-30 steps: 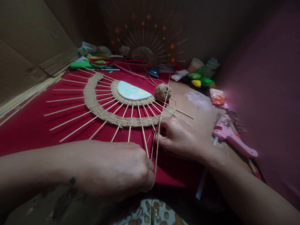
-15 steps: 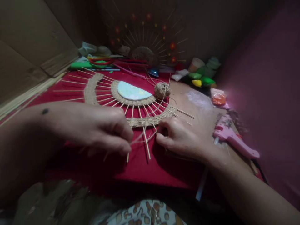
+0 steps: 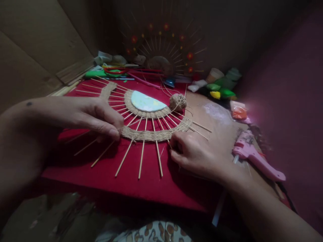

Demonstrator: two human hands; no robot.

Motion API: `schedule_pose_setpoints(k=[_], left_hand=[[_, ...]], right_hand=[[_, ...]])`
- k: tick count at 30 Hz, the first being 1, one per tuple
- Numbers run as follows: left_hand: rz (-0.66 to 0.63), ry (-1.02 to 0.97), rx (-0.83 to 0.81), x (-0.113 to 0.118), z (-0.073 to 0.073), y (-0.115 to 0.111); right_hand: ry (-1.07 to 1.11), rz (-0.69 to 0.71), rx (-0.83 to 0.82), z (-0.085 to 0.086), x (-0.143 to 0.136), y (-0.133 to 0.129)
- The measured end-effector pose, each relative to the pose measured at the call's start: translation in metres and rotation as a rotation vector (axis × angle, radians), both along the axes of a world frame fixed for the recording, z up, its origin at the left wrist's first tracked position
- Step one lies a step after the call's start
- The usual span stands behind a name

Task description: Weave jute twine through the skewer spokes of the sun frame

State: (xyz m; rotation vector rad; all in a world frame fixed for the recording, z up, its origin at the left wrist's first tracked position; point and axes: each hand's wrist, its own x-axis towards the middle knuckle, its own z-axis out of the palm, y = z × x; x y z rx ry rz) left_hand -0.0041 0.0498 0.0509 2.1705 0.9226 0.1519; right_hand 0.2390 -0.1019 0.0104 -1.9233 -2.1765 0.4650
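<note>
A half-round woven piece with thin sticks (image 3: 143, 158) fanning out lies on the red cloth. Its pale blue half-disc centre (image 3: 147, 102) is edged by a woven twine band, and a second woven band (image 3: 151, 135) runs farther out. At that outer band's left end, my left hand (image 3: 101, 117) is closed, thumb and finger pinching a strand of twine (image 3: 132, 123). Low on the right side, my right hand (image 3: 194, 151) is closed around the end of one stick, its fingertips partly hidden. A ball of twine (image 3: 178, 102) rests beside the half-disc.
On the right lies a pink glue gun (image 3: 254, 154), with an orange packet (image 3: 238, 110) behind it. Green and yellow packets (image 3: 220, 91), red-handled scissors (image 3: 114, 70) and a flower-decorated stick fan (image 3: 160, 64) stand or lie at the back. Cardboard (image 3: 32, 43) walls the left.
My left hand has moved left and up, from in front of the outer band to its left side, drawing the twine along. My right hand stays nearly in place. The view has shifted slightly.
</note>
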Motion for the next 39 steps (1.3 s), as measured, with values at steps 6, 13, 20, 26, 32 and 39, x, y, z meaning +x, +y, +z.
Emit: schedule_pose_setpoints(k=[6, 13, 20, 26, 32, 39], left_hand=[[-0.133, -0.124, -0.177, -0.008, -0.007, -0.002], [-0.009, -0.259, -0.297, -0.001, -0.015, -0.008], [-0.103, -0.27, -0.326, -0.003, -0.027, 0.004], [-0.201, -0.301, -0.32, -0.004, -0.026, 0.004], [-0.099, -0.253, -0.269, -0.002, -0.019, -0.006], [-0.046, -0.269, -0.302, -0.012, -0.019, -0.028]], right_hand=[[0.042, 0.026, -0.033, -0.002, 0.004, -0.002], [0.16, 0.114, 0.096, 0.007, -0.003, -0.003], [0.088, 0.199, -0.02, 0.01, -0.041, 0.001], [-0.21, -0.027, -0.062, 0.004, -0.074, 0.007], [-0.367, 0.019, -0.061, 0.006, -0.083, 0.006], [-0.35, -0.002, -0.035, 0.003, -0.081, 0.006]])
